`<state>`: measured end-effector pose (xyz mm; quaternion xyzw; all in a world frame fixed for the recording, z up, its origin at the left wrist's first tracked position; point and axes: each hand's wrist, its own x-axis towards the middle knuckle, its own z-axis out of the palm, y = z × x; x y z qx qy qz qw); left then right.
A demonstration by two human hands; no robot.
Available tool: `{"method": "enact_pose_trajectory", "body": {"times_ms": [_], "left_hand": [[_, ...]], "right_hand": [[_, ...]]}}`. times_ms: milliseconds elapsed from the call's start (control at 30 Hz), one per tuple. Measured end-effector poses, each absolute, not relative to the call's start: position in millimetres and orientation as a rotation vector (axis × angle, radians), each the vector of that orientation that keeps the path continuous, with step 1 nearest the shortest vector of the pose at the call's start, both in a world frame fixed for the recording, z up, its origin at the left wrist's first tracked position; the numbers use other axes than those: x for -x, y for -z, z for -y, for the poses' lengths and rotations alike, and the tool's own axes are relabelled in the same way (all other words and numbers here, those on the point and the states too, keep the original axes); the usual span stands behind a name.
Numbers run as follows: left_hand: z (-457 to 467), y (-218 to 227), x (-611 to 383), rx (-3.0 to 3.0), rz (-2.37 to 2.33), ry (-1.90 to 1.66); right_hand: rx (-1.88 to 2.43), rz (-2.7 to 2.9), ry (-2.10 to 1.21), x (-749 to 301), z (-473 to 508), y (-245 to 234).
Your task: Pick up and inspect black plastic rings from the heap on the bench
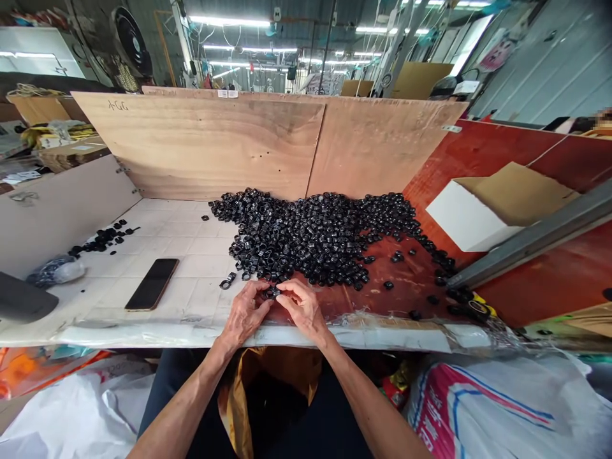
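My left hand (248, 312) and my right hand (302, 307) meet near the table's front edge. Between their fingertips is a small black ring-shaped part (271, 292), pinched from both sides. Just beyond my fingers spreads a large pile of black ring-shaped parts (306, 236), reaching back to the wooden board. To the left of my left hand, a couple of loose black rings (227, 281) lie on the pale tabletop. An open brown bag (239, 408) with a dark inside sits below the edge, between my forearms.
A smartphone (152, 284) lies on the left, near a dark cylinder (23, 298) and several black scraps (102, 238). Plywood boards (229, 143) wall the back. On the right are an open white box (466, 217), a metal bar (530, 226) and a white sack (507, 408).
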<state>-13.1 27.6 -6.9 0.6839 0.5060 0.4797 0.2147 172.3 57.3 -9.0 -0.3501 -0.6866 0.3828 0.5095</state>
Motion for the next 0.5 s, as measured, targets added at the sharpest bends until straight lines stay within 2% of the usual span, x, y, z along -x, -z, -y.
{"method": "enact_pose_trajectory", "body": {"times_ms": [167, 500], "left_hand": [[-24.8, 6.2, 13.3, -1.839, -1.348, -1.313], [-30.8, 10.8, 18.0, -2.022, -1.173, -1.427]], "right_hand": [[0.824, 1.736, -0.827, -173.4, -55.3, 5.8], [0.882, 1.713, -0.850, -173.4, -55.6, 8.7]]}}
